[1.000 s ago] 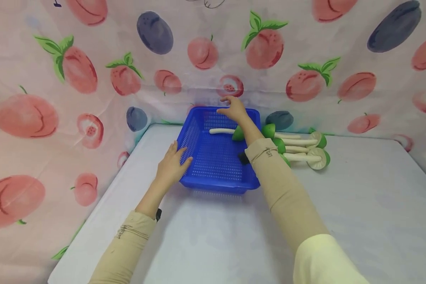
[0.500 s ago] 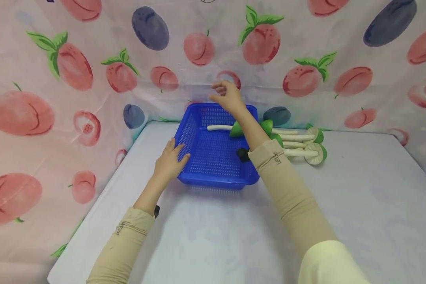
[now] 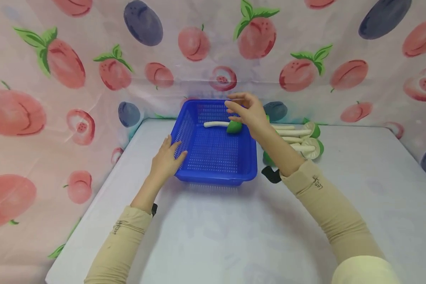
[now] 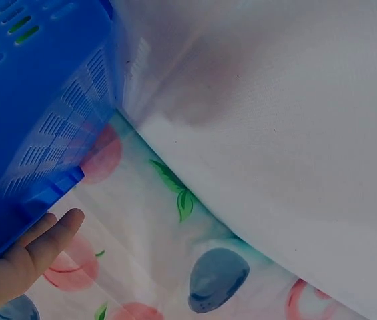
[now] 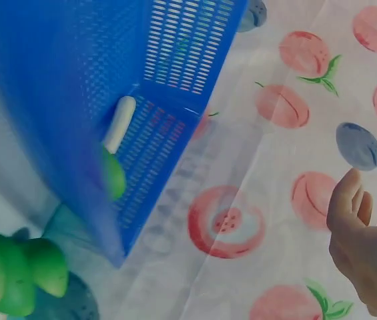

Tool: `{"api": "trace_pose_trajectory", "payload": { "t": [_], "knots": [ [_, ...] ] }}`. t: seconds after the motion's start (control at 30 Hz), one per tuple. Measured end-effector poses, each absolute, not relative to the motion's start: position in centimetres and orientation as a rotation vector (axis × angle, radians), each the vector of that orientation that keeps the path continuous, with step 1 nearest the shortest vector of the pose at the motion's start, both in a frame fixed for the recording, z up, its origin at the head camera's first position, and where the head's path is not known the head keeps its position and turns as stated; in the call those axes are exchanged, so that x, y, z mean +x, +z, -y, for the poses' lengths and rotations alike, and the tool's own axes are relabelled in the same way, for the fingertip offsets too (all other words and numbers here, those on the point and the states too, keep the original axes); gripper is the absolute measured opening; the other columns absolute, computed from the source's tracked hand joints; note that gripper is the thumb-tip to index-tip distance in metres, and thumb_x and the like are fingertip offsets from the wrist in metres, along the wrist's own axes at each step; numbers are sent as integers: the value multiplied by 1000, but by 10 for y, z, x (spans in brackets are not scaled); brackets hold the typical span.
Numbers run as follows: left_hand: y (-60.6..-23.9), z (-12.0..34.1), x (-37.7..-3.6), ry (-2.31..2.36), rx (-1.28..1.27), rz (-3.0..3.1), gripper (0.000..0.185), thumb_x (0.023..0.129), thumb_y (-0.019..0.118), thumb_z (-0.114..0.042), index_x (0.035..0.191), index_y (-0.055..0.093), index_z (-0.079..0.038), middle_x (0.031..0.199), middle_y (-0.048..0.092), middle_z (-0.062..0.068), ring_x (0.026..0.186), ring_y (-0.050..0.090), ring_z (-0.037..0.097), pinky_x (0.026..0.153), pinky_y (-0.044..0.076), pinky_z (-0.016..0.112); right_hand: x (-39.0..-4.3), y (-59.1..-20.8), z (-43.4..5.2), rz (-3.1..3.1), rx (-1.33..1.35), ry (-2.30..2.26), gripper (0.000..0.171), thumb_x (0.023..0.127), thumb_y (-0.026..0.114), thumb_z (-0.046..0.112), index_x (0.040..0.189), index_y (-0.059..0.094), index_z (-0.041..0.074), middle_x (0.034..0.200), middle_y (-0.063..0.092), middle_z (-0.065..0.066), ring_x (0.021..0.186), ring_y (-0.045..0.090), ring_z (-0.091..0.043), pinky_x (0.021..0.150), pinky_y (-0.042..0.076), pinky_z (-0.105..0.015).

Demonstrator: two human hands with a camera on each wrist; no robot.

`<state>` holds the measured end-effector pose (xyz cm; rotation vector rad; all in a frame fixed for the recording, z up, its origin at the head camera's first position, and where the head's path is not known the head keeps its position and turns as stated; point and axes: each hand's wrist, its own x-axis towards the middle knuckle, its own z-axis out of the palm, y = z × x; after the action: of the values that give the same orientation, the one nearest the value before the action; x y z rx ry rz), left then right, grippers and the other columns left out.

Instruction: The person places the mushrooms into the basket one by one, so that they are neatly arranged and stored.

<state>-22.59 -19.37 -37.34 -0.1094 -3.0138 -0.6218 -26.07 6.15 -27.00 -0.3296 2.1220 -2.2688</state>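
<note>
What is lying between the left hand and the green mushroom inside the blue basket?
In the head view, only the bare perforated floor of the blue basket lies between the left hand on its left wall and the green mushroom.

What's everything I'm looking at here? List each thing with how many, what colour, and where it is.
basket: one, blue, perforated plastic, at the middle of the table toward the back.
mushroom in the basket: one, white stem with green cap, lying at the basket's far end.
mushrooms on the table: a pile, exact count hard to tell, white stems with green caps, just right of the basket.
table: one, covered in pale white cloth.
backdrop cloth: one, pink with peach and plum prints, behind and to the left.
left hand: rests against the basket's near left side.
right hand: fingers relaxed, holding nothing, above the basket's far right corner.
sleeves: two, beige.
</note>
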Motion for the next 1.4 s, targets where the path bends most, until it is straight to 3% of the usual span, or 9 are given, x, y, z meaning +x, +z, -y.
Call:
{"api": "trace_pose_trajectory", "payload": {
  "t": [0.07, 0.27, 0.47, 0.73, 0.83, 0.9, 1.0, 1.13, 1.4],
  "knots": [
    [-373, 194, -226, -622, -113, 3011, 58, 97, 44, -40, 143, 39, -5, 156, 12, 21, 146, 11, 34, 106, 28, 64, -253, -274, -75, -2057, -295, -2288, 22, 91, 61, 15, 113, 58, 10, 98, 59, 2, 92, 62, -14, 97, 48, -43],
    [-373, 193, -226, -629, -114, 3014, 57, 97, 44, -40, 143, 39, -6, 156, 12, 22, 146, 10, 35, 107, 27, 63, -231, -286, -110, -1930, -192, -2337, 22, 92, 60, 17, 112, 53, 12, 98, 59, 1, 89, 62, -12, 82, 55, -24],
    [-373, 195, -225, -636, -116, 3008, 58, 97, 44, -40, 143, 39, -5, 156, 12, 22, 146, 11, 36, 108, 26, 63, -215, -300, -143, -1803, -117, -2362, 21, 92, 60, 14, 111, 51, 11, 89, 64, 4, 82, 64, -10, 79, 55, -22],
    [-374, 197, -223, -633, -125, 3017, 58, 97, 44, -39, 143, 38, -5, 156, 12, 23, 146, 10, 37, 107, 26, 65, -209, -327, -188, -2207, -197, -2126, 17, 90, 61, 8, 100, 58, 22, 91, 60, 11, 82, 63, 0, 76, 53, -14],
    [-373, 195, -223, -636, -132, 3016, 58, 98, 44, -39, 143, 38, -5, 156, 12, 23, 146, 10, 37, 107, 26, 64, -213, -337, -201, -2535, -263, -1849, 19, 89, 63, 8, 105, 57, 15, 96, 59, 12, 83, 59, 6, 75, 50, -9],
    [-373, 193, -224, -636, -136, 3013, 58, 98, 44, -39, 143, 38, -5, 156, 12, 23, 146, 10, 37, 107, 25, 64, -216, -344, -208, -2715, -291, -1667, 23, 88, 65, 8, 109, 57, 7, 103, 60, 4, 85, 57, 5, 74, 49, -8],
    [-373, 193, -224, -636, -137, 3008, 57, 98, 44, -39, 143, 38, -4, 156, 13, 23, 145, 11, 37, 108, 25, 63, -222, -351, -213, -2892, -382, -1466, 33, 85, 67, 5, 114, 55, -5, 110, 61, -15, 92, 62, -13, 79, 54, -21],
    [-372, 193, -224, -640, -142, 3006, 57, 98, 45, -38, 143, 38, -4, 156, 13, 23, 145, 11, 37, 108, 25, 63, -232, -360, -219, -3071, -588, -1194, 34, 82, 67, -4, 114, 56, -6, 114, 59, -26, 101, 59, -41, 85, 51, -49],
    [-374, 194, -224, -658, -153, 3001, 57, 97, 45, -38, 143, 38, -4, 156, 13, 23, 146, 11, 37, 108, 25, 63, -256, -374, -225, -3190, -846, -613, 38, 77, 68, -7, 113, 56, -8, 111, 61, -27, 104, 56, -44, 88, 46, -54]
  ]
}}
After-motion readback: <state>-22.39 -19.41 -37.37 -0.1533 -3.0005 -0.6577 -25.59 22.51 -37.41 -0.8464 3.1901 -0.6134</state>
